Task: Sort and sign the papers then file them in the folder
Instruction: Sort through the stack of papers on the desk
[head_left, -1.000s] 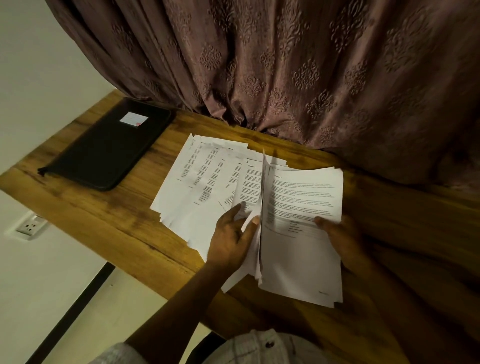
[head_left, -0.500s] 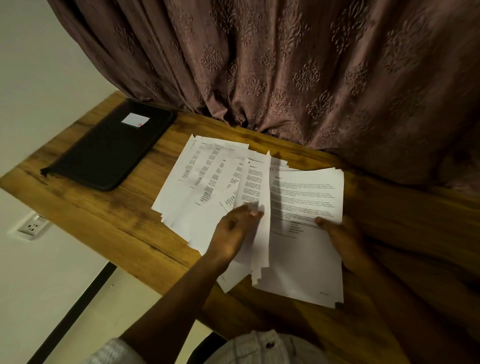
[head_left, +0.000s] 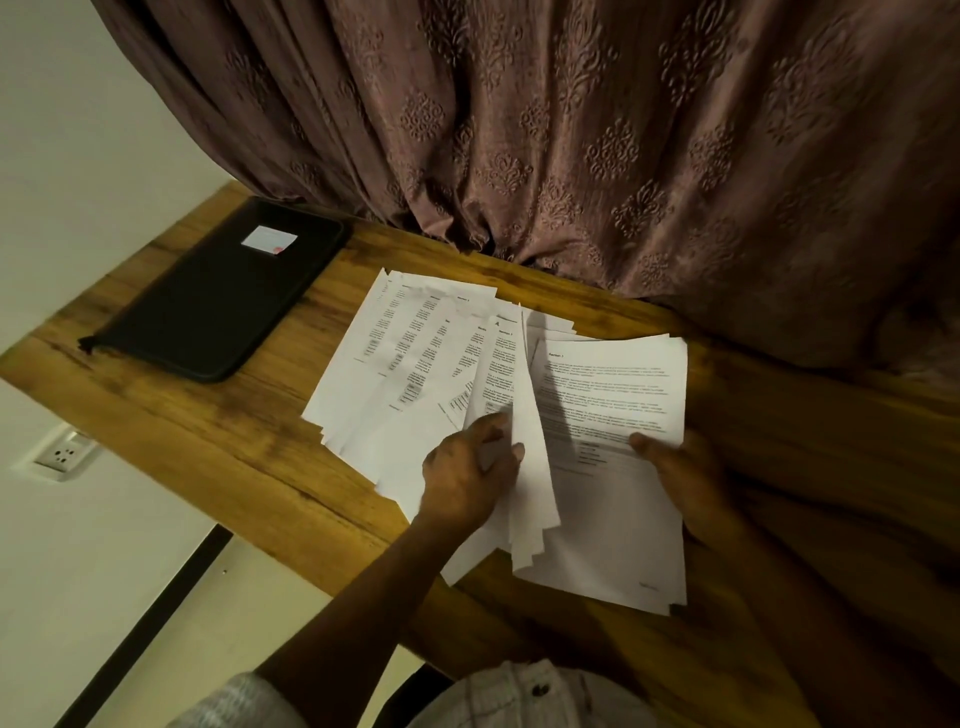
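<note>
In the head view, your left hand (head_left: 467, 478) had its fingers curled round the lower edge of a few sheets, pinching them so they stood up on edge. These sheets rose between the two lots of papers (head_left: 613, 405): a loose fan spread flat to the left and a squarer stack to the right. Your right hand (head_left: 685, 483) gripped that stack at its right side, thumb pressed on the top printed page and fingers tucked underneath, out of sight.

The papers lay mid-counter (head_left: 208, 441), their long axes running away from you, the fan splayed toward the far left. The raised sheets were already in your left hand, so it was the nearer hand for laying them down on either side.

The folder (head_left: 223, 296), black with a small white label (head_left: 269, 240), lay flat and shut, well apart to the left of the fan, near the counter's far left corner. Your left hand was the closer one to it. Whether anything was inside it could not be told. No pen showed anywhere. I would judge sorting under way, with signing and filing not yet begun.
</note>
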